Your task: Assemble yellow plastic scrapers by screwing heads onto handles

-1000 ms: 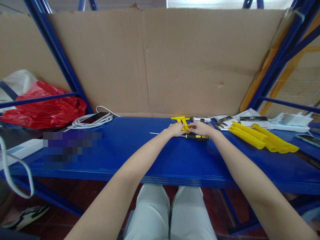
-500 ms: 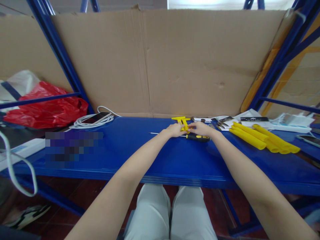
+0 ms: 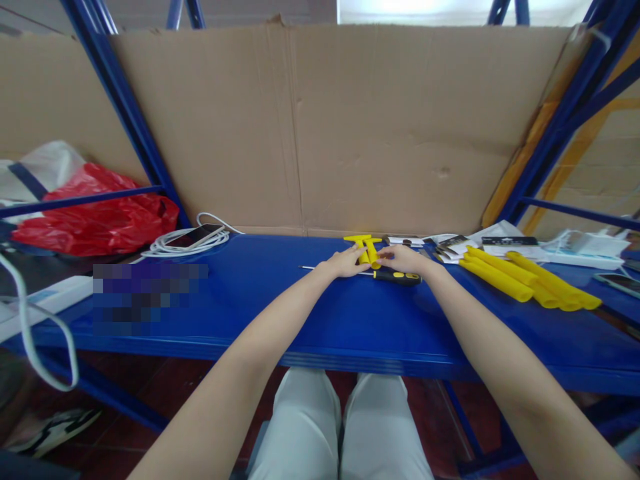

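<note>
Two small yellow T-shaped pieces (image 3: 371, 253) lie side by side near the back of the blue table (image 3: 260, 293). My left hand (image 3: 348, 261) is at their left side, its fingers closed on the left piece. On the right, my right hand (image 3: 400, 256) has its fingertips pinched at the right piece. A screwdriver with a black and yellow handle (image 3: 397, 276) lies just in front of both hands, its thin shaft pointing left. The exact contact of the fingertips is too small to make out.
Several yellow tubes (image 3: 525, 277) lie at the right, before packets and a white power strip (image 3: 583, 253). Left are a coiled white cable (image 3: 185, 243), a phone and a red plastic bag (image 3: 100, 213). Cardboard (image 3: 390, 133) stands behind the table.
The yellow pieces have shifted slightly between my fingers and now show more clearly side by side. The view has tilted a little; the screwdriver stays in place.
</note>
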The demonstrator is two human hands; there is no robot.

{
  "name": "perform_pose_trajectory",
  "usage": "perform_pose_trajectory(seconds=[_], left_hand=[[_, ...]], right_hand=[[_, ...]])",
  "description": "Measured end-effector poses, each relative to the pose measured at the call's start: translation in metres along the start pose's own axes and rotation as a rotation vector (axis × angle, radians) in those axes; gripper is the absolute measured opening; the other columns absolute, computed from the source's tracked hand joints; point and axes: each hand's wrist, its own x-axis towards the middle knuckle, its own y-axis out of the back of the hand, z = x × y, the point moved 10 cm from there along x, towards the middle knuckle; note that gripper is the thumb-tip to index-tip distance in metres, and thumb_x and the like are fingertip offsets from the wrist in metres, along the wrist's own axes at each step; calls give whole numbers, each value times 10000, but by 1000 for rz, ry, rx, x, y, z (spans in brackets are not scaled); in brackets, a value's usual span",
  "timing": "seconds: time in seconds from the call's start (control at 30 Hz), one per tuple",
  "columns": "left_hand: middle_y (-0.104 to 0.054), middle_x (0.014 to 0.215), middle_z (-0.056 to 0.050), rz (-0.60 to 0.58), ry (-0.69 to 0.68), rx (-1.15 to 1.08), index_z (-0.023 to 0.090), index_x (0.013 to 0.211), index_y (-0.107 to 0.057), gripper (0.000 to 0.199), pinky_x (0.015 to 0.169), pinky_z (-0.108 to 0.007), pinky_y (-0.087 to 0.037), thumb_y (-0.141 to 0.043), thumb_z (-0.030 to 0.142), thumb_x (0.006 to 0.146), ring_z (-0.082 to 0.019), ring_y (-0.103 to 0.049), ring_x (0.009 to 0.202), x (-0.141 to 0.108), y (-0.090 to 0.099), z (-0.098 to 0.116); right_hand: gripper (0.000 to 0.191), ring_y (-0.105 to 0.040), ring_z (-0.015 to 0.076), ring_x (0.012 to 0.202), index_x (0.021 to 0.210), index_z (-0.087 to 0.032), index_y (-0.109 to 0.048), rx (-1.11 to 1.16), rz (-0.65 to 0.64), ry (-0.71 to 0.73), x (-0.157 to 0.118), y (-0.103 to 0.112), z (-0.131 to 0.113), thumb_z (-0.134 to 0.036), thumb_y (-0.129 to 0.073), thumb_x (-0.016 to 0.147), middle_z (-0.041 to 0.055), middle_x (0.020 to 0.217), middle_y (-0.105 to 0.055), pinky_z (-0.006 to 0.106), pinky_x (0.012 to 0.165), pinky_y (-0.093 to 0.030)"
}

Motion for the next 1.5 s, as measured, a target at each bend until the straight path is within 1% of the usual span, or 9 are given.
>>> perform_pose_trajectory(seconds=[0.23, 0.47, 0.63, 0.87, 0.97, 1.07, 1.17, 1.3, 1.5], left_hand=[[-170, 1601, -119, -7, 1, -1, 250, 1515, -250, 607, 1099, -465, -333, -327, 499, 967, -262, -244, 1453, -11, 4, -16], [-169, 1595, -138, -49, 82, 28, 204, 1495, -314, 634, 1110, -360, -319, -395, 495, 937, -243, -279, 1439, -32, 5, -59], [-256, 1575, -121, 106, 113, -22, 188, 1476, -366, 611, 1128, -341, -309, -445, 422, 917, -216, -283, 1437, -49, 16, -79], [-442, 1489, -95, 246, 35, -69, 150, 1390, -494, 501, 1155, -313, -292, -444, 301, 915, -191, -347, 1410, -59, 29, -64], [-474, 1467, -83, 292, -24, -79, 158, 1369, -518, 473, 1161, -329, -290, -434, 274, 919, -188, -375, 1396, -60, 33, -55], [-509, 1436, -91, 331, -64, -101, 150, 1340, -549, 459, 1163, -353, -295, -449, 265, 908, -200, -415, 1373, -59, 34, -53], [-537, 1405, -125, 364, -80, -133, 117, 1306, -579, 458, 1156, -379, -310, -480, 261, 883, -227, -461, 1341, -58, 33, -56], [-586, 1353, -123, 400, -112, -185, 131, 1266, -614, 442, 1145, -410, -331, -507, 252, 854, -248, -497, 1310, -57, 32, -58], [-599, 1335, -134, 424, -129, -218, 133, 1242, -630, 434, 1137, -419, -339, -520, 247, 838, -254, -512, 1295, -57, 33, -58]], right_hand=[[260, -687, 211, 926, 1057, -158, -736, -20, -7, 8, -1, 0, -1, -231, -593, 853, 97, 1054, -736, 308, 871, -500], [265, -670, 220, 1001, 1062, -189, -740, -15, 12, 3, -1, 3, 3, -262, -584, 861, 80, 1107, -724, 317, 898, -493], [266, -682, 215, 937, 1018, -155, -751, -60, 66, -88, -2, 14, 16, -245, -558, 859, 86, 1037, -742, 273, 829, -499], [295, -687, 231, 878, 1001, -175, -762, -208, 243, -356, -24, 71, 86, -275, -533, 843, 108, 955, -748, 267, 723, -491], [325, -674, 284, 954, 1042, -141, -743, -364, 181, -577, -56, 93, 127, -293, -533, 846, 187, 1027, -720, 320, 727, -486], [427, -592, 351, 1144, 1217, -32, -637, -478, 108, -750, -93, 106, 154, -222, -497, 861, 292, 1244, -603, 396, 838, -469], [443, -542, 355, 1219, 1268, -47, -593, -499, 43, -878, -121, 109, 175, -192, -445, 876, 268, 1340, -546, 443, 913, -459], [398, -562, 376, 1191, 1200, -95, -641, -469, -27, -870, -129, 99, 198, -192, -482, 848, 251, 1307, -579, 479, 912, -470], [480, -596, 345, 1138, 1296, -93, -577, -415, 94, -805, -127, 99, 210, -145, -492, 827, 267, 1255, -604, 409, 835, -471]])
